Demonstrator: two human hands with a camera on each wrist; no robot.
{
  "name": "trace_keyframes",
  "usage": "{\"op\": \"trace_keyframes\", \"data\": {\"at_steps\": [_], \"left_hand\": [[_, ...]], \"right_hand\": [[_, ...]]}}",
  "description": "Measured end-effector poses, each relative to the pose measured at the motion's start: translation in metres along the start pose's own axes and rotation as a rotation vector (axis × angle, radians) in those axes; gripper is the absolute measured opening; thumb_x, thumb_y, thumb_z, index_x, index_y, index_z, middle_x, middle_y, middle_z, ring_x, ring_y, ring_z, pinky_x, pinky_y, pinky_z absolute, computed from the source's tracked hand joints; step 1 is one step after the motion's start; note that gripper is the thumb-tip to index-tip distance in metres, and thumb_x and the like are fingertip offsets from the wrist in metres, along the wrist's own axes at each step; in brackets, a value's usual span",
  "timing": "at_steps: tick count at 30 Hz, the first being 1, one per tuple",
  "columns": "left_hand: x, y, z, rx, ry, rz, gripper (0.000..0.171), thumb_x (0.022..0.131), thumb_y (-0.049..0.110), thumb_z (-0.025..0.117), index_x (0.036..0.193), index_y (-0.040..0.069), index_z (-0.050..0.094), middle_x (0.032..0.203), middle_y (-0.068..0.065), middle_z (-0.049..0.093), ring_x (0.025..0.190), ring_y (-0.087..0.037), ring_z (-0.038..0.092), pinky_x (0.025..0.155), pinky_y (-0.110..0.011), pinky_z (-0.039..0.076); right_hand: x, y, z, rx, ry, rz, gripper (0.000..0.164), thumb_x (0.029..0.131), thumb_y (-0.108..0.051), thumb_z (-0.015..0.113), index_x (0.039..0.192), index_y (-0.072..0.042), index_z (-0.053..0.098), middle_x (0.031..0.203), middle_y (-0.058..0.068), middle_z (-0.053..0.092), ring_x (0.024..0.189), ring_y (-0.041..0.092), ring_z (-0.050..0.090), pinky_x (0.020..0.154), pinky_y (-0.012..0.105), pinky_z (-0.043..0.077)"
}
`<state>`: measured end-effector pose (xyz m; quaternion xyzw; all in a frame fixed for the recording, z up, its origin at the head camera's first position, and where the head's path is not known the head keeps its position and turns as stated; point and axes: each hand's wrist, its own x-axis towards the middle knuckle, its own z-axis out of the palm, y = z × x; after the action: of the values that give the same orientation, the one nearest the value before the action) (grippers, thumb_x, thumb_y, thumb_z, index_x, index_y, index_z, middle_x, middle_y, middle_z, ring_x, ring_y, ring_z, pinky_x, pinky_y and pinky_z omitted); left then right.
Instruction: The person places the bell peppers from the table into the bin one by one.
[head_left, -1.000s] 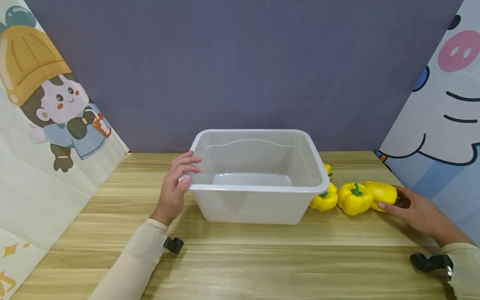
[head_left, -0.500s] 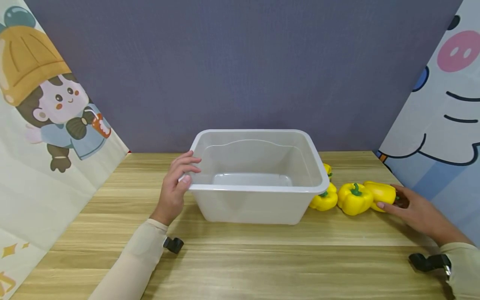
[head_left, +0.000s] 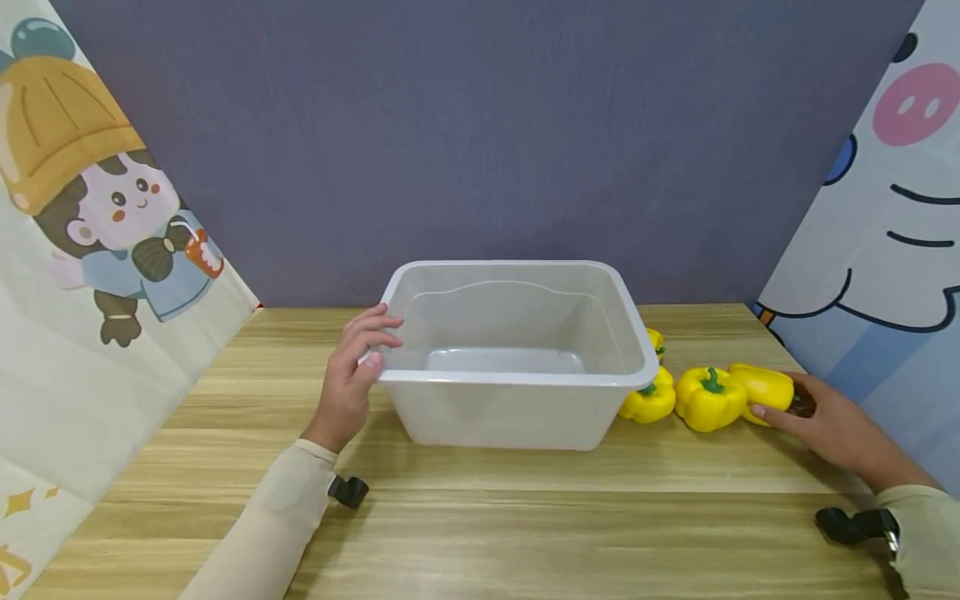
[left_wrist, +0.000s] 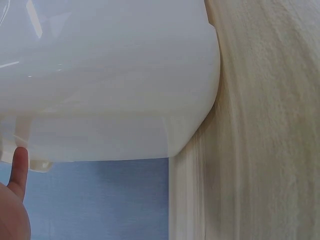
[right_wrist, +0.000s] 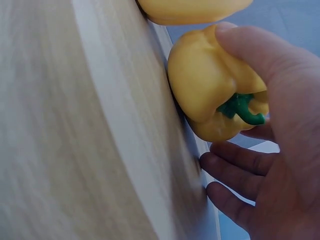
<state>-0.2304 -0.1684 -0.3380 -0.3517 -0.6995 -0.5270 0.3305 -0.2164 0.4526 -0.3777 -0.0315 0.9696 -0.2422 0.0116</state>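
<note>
A pale grey plastic bin (head_left: pixel 502 414) stands upright on the table. My left hand (head_left: pixel 351 367) grips its left rim, fingers reaching over the edge and thumb near the front corner. In the left wrist view, a finger (left_wrist: pixel 19 172) touches the outside of the bin. At the far right, my right hand (head_left: pixel 836 427) holds a yellow bell pepper (head_left: pixel 763 387) lying on its side on the table. Its thumb presses the pepper, whose green stem (right_wrist: pixel 242 107) points towards the palm; the other fingers are loosely bent below. Another yellow bell pepper (head_left: pixel 709 400) sits just left of it.
Two more yellow bell peppers, one at the front (head_left: pixel 651 398) and one behind (head_left: pixel 656 340), are partly hidden by the bin's right side. A dark blue-grey wall (head_left: pixel 495 150) rises behind the wooden table (head_left: pixel 525 525). Printed panels flank both sides.
Very little differs. My right hand stays at the pepper with only slight shifts, and my left hand keeps its place on the bin's rim.
</note>
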Motion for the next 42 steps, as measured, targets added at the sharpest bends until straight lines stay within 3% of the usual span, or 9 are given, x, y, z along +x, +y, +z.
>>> {"op": "trace_keyframes", "data": {"at_steps": [8,16,20,28,42], "left_hand": [[-0.0005,-0.0005,-0.0003,0.011,0.002,0.018,0.027,0.088,0.004,0.043,0.1,0.0,0.066,0.125,-0.022,0.062,0.136,-0.041,0.04,0.117,-0.051,0.024],[-0.0006,-0.0021,-0.0001,0.011,0.005,0.021,0.027,0.09,0.009,0.044,0.101,-0.001,0.066,0.125,-0.021,0.062,0.136,-0.039,0.04,0.117,-0.052,0.023],[-0.0011,-0.0016,-0.0004,0.014,0.006,0.013,0.027,0.091,0.01,0.044,0.1,-0.002,0.066,0.125,-0.02,0.062,0.136,-0.039,0.04,0.117,-0.051,0.023],[0.0008,-0.0025,0.0012,0.013,0.001,0.02,0.027,0.089,0.008,0.043,0.101,0.001,0.067,0.125,-0.02,0.062,0.136,-0.039,0.04,0.117,-0.052,0.023],[0.0002,-0.0026,0.0006,0.025,0.003,0.021,0.027,0.09,0.008,0.043,0.101,0.0,0.066,0.125,-0.02,0.062,0.136,-0.04,0.04,0.117,-0.052,0.023]], "right_hand": [[-0.0008,-0.002,0.0012,0.01,-0.016,0.025,0.092,0.095,-0.05,0.061,0.143,0.021,0.026,0.127,0.041,0.046,0.105,0.049,0.053,0.08,0.057,0.049],[0.0026,-0.0017,0.0009,-0.001,0.026,-0.006,0.086,0.094,-0.047,0.064,0.139,0.02,0.034,0.12,0.036,0.053,0.098,0.042,0.057,0.072,0.039,0.049],[0.0038,-0.0016,0.0027,-0.004,0.045,-0.014,0.085,0.093,-0.047,0.065,0.138,0.02,0.036,0.119,0.036,0.054,0.098,0.042,0.057,0.073,0.042,0.049],[0.0016,0.0004,0.0023,-0.007,0.036,0.037,0.094,0.094,-0.051,0.063,0.141,0.023,0.028,0.127,0.044,0.043,0.106,0.057,0.053,0.081,0.067,0.048],[0.0024,-0.0003,0.0036,-0.002,0.051,-0.001,0.091,0.093,-0.047,0.065,0.137,0.025,0.032,0.122,0.044,0.048,0.102,0.053,0.056,0.079,0.063,0.051]]}}
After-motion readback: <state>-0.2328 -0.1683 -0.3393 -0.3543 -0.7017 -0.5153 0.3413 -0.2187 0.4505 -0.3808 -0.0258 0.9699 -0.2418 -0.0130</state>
